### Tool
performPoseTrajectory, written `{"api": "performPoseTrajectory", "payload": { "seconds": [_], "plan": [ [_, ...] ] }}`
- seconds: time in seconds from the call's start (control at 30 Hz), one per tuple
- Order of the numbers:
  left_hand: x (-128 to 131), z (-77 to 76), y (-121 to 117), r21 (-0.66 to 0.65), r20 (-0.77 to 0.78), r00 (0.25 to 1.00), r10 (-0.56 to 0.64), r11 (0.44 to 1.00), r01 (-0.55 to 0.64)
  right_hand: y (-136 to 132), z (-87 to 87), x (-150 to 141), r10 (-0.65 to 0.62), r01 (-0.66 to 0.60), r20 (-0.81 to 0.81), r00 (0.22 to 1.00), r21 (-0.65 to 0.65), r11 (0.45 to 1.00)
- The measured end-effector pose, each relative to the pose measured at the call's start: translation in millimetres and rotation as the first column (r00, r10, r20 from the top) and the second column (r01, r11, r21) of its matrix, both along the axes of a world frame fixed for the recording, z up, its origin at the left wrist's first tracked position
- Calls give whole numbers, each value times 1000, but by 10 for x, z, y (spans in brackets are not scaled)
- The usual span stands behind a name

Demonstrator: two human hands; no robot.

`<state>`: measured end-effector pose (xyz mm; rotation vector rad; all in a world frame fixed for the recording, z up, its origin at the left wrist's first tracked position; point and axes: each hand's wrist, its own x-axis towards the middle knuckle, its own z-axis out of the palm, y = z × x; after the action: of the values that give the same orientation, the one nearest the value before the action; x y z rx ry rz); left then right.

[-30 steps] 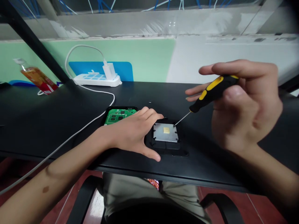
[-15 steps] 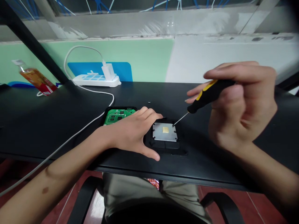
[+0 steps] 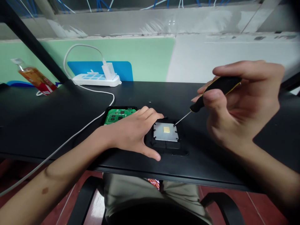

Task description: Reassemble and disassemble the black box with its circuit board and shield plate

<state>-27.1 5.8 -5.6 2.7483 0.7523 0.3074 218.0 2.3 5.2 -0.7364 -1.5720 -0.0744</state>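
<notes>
My left hand [image 3: 133, 132] lies flat and open on a black device housing [image 3: 164, 150] near the desk's front edge, fingers spread and pressing its left side. A square silver metal plate [image 3: 166, 132] with a small yellow pad in its middle sits in the housing. My right hand [image 3: 241, 103] is closed around the black and yellow handle of a screwdriver [image 3: 212, 92]. The thin tip of the tool rests at the plate's far right corner. A green circuit board [image 3: 117, 115] in a black tray lies just beyond my left hand.
A white power strip [image 3: 96, 79] with a plugged-in charger stands at the back of the black desk [image 3: 58, 118], and its white cable [image 3: 77, 132] runs off the front left edge. A bottle [image 3: 35, 78] of orange liquid leans at the far left. My lap and a chair show below.
My right fingers have rolled the screwdriver handle, so less of its yellow stripe shows and the thumb now lies across the front. The tip stays on the same corner. My left hand has not moved.
</notes>
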Motion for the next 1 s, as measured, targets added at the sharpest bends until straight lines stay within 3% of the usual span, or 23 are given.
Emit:
{"api": "performPoseTrajectory", "payload": {
  "seconds": [0.1, 0.27, 0.47, 0.67, 0.87, 1.0],
  "plan": [
    [-2, -7, 2, 2, 3, 1000, -2, 1000, 2, 12, 17, -1, 8, -13, 79, 997, 70, 997],
    [-5, -9, 6, 4, -3, 1000, -7, 1000, 7, -24, 17, -56, 168, -170, -42, 985, -34, 985],
    [0, 7, -2, -7, -16, 1000, 8, 1000, -8, -21, 11, -10, 27, -27, 67, 997, 7, 1000],
    [1, 8, -1, -3, -13, 1000, 1, 1000, -2, 9, 10, -47, 216, -217, -59, 975, -28, 976],
    [-3, 4, 2, -13, -7, 1000, 4, 1000, -4, -15, 23, -28, 29, -29, 25, 999, -4, 1000],
    [-5, -1, 6, -9, -3, 1000, 0, 1000, 0, -10, 24, -25, 114, -114, 14, 993, -24, 993]
  ]
}}
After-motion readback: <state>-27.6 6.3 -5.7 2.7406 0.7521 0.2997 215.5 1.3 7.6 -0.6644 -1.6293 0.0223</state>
